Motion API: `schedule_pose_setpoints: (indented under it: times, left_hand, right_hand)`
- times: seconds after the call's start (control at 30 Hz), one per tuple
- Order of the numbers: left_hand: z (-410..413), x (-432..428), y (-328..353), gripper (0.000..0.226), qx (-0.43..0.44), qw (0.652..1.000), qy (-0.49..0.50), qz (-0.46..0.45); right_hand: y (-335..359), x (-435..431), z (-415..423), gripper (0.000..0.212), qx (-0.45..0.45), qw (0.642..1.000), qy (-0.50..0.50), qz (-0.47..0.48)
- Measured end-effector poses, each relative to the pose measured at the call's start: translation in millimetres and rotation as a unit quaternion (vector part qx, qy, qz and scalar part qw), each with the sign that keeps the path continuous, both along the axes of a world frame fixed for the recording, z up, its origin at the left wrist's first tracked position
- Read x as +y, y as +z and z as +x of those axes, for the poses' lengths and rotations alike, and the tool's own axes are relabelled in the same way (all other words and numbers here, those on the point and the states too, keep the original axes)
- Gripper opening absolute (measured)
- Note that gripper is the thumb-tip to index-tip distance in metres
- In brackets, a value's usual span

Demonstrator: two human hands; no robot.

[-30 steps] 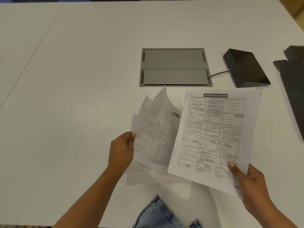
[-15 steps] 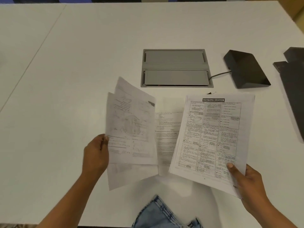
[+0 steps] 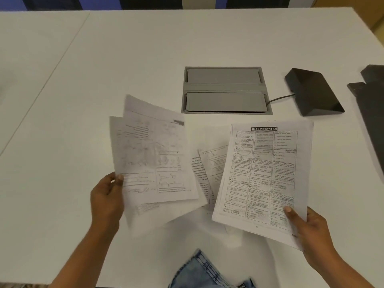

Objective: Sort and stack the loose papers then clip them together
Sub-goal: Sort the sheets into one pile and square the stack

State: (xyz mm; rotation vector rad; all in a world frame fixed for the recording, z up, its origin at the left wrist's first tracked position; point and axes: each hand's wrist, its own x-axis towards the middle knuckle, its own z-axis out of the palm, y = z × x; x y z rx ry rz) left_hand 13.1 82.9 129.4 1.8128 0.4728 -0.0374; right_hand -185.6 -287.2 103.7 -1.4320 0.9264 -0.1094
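Head view: left hand point(image 3: 107, 196) pinches loose sheets point(image 3: 153, 161) at 9 o'clock; right hand point(image 3: 309, 231) grips Banking System stack point(image 3: 264, 173) at 3. Lay sheets on stack w/ edges squared.

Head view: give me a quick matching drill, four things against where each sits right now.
Things:
1. Banking System sheets
2. diagram sheets
3. loose pages
4. black wedge box

Places:
A. flat on the table between the two held bundles
B. in the left hand
C. on the table right of the grey floor-box lid, cable attached
D. in the right hand

Pairs: 1-D, 2-B, 3-A, 4-C
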Motion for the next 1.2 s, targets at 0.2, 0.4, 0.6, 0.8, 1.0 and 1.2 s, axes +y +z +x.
schedule_pose_setpoints:
  times: [0.2, 0.4, 0.6, 0.8, 1.0, 1.2]
  left_hand:
    - [-26, -21, 38, 0.019, -0.031, 0.995, -0.036, -0.083]
    - [-55, -73, 36, 0.014, 0.002, 0.985, -0.119, -0.127]
    - [-64, -96, 26, 0.019, 0.046, 0.983, -0.153, -0.095]
    - [-51, -88, 25, 0.016, 0.108, 0.98, -0.159, -0.046]
    - [-30, -94, 33, 0.039, 0.253, 0.89, -0.233, -0.298]
    - [-20, -119, 35, 0.038, 0.138, 0.934, -0.229, -0.236]
  right_hand:
    - [-1, 10, 13, 0.014, 0.018, 1.0, 0.008, -0.006]
    - [4, 30, 34, 0.012, 0.031, 0.999, 0.038, 0.001]
    - [18, 34, 44, 0.022, -0.004, 0.996, 0.089, 0.022]
    - [23, 28, 44, 0.051, -0.041, 0.988, 0.08, 0.126]
    - [30, 24, 65, 0.02, -0.005, 0.986, 0.07, 0.154]
    - [55, 16, 75, 0.029, -0.034, 0.979, 0.132, 0.15]
